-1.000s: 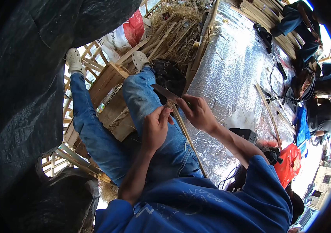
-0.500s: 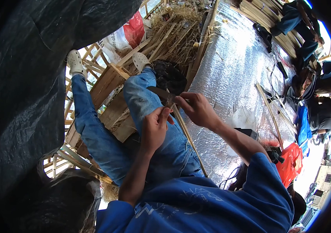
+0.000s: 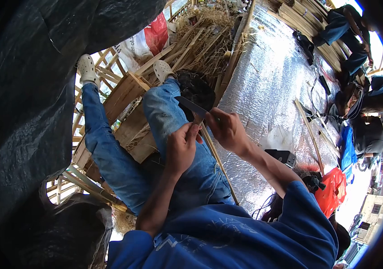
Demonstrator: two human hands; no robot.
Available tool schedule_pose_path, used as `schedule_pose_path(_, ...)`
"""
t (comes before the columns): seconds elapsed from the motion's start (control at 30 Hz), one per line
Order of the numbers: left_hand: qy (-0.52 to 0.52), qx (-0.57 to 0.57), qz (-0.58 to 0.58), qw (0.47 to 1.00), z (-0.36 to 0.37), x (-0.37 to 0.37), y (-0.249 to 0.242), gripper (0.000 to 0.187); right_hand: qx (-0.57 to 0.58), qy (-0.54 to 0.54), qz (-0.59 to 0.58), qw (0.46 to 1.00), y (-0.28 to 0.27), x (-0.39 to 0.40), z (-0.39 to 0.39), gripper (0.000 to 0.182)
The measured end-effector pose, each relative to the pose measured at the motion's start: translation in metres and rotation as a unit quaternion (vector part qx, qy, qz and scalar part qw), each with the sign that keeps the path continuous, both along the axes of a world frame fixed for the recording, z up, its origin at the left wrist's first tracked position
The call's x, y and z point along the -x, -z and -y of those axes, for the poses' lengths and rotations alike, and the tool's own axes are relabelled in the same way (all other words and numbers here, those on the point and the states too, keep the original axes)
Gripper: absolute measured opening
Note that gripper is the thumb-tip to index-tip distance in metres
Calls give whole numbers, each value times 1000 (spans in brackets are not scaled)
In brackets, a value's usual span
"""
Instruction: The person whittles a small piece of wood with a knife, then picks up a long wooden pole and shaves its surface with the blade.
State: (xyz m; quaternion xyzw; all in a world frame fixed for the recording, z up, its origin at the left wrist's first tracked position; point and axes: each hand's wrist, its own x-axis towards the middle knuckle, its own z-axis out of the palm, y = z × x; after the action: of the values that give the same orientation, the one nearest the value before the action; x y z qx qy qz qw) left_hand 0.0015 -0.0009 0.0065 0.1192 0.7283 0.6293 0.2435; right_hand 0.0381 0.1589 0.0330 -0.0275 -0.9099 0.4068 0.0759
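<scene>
My right hand (image 3: 227, 131) is closed around the handle of a knife (image 3: 190, 106). Its dark blade points up and left, above my jeans-covered knee. Just below it, my left hand (image 3: 183, 145) is pinched shut, thumb uppermost, close to the right fingers. A small brownish piece (image 3: 197, 119) shows between the two hands; I cannot make out exactly what it is. A long thin bamboo strip (image 3: 220, 165) runs from beneath the hands along my thigh; whether the left fingers grip it is hidden.
Silver foil sheeting (image 3: 263, 85) covers the surface on my right, with a bamboo stick (image 3: 310, 134) and a red plastic bag (image 3: 332, 192) on it. A wooden crate (image 3: 122, 96) stands between my legs. Straw (image 3: 214, 24) lies ahead. A person (image 3: 346, 33) is at the far right.
The knife blade has tilted and shifted slightly right, and its flat shows differently. My right hand has turned a little at the wrist. The left hand stays nearly in place.
</scene>
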Motion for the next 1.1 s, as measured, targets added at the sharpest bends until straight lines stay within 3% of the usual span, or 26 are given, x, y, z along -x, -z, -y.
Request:
schedule_pose_path(0.03, 2, -4, -4, 1000, -1, 0, 1, 31, 40, 22, 53, 998, -5, 0, 2, 20)
schedule_pose_path(0.43, -1, -42, 4, 999, -4, 0, 14, 31, 106, 6, 145, 984, 12, 4, -6, 37)
schedule_pose_path(0.57, -6, -45, 11, 999, -4, 1, 19, 31, 123, 9, 100, 987, 20, 4, -3, 36)
schedule_pose_path(0.63, -1, -51, 31, 998, -2, 1, 15, 31, 365, 85, 314, 872, 1, 7, -4, 29)
schedule_pose_path(0.67, 5, -57, 52, 997, -2, 1, 12, 32, 365, 86, 312, 873, -1, 7, -6, 29)
schedule_pose_path(0.73, 9, -47, 53, 997, 2, 0, -4, 31, 486, 119, 311, 808, -5, 6, -14, 24)
schedule_pose_path(0.83, 5, -40, 48, 998, 3, 0, -5, 31, 496, 140, 264, 815, -4, 6, -27, 27)
schedule_pose_path(0.9, 5, -43, 40, 998, 4, 0, -4, 31, 480, 129, 249, 831, -5, 5, -32, 33)
schedule_pose_path(0.97, 5, -48, 49, 998, 3, 0, -5, 30, 169, 126, 145, 967, -9, 1, -32, 47)
schedule_pose_path(1.0, 6, -49, 49, 998, 3, 0, -5, 30, 102, 134, 135, 976, -14, -2, -28, 55)
schedule_pose_path(1.1, 4, -49, 55, 997, 3, 0, -3, 28, 38, 105, 150, 982, -33, -13, -14, 51)
